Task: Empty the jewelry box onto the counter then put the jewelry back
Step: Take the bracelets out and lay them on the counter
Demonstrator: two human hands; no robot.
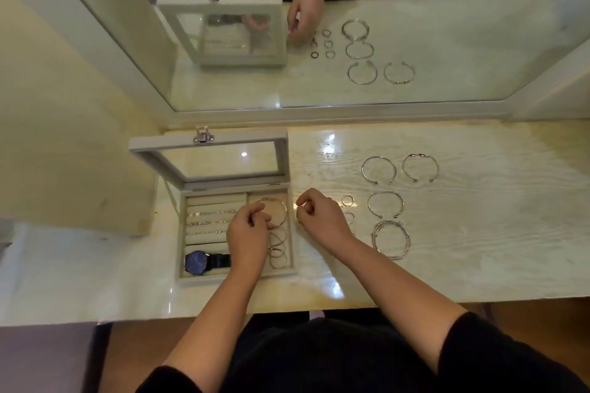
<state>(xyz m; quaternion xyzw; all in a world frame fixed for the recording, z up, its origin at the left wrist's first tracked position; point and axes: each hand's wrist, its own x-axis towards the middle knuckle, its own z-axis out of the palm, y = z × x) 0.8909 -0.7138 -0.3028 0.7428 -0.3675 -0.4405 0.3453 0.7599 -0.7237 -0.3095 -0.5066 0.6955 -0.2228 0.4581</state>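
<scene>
The grey jewelry box [188,276] stands open on the counter, its glass lid [207,156] tipped back. Inside lie a dark watch [199,262], rows of small pieces on the ring rolls [210,222] and several bangles [279,206] in the right compartment. My left hand [249,234] hovers over the box with its fingers curled together beside the bangles. Just right of the box, my right hand [321,215] has its fingertips pinched; I see nothing between them. Small rings [348,200] and several bracelets [385,203] lie on the counter to the right.
A mirror [447,51] runs along the back of the pale glossy counter [479,249] and repeats the scene. A cream wall panel [64,137] closes off the left side. The counter's front edge [287,313] is close to my body.
</scene>
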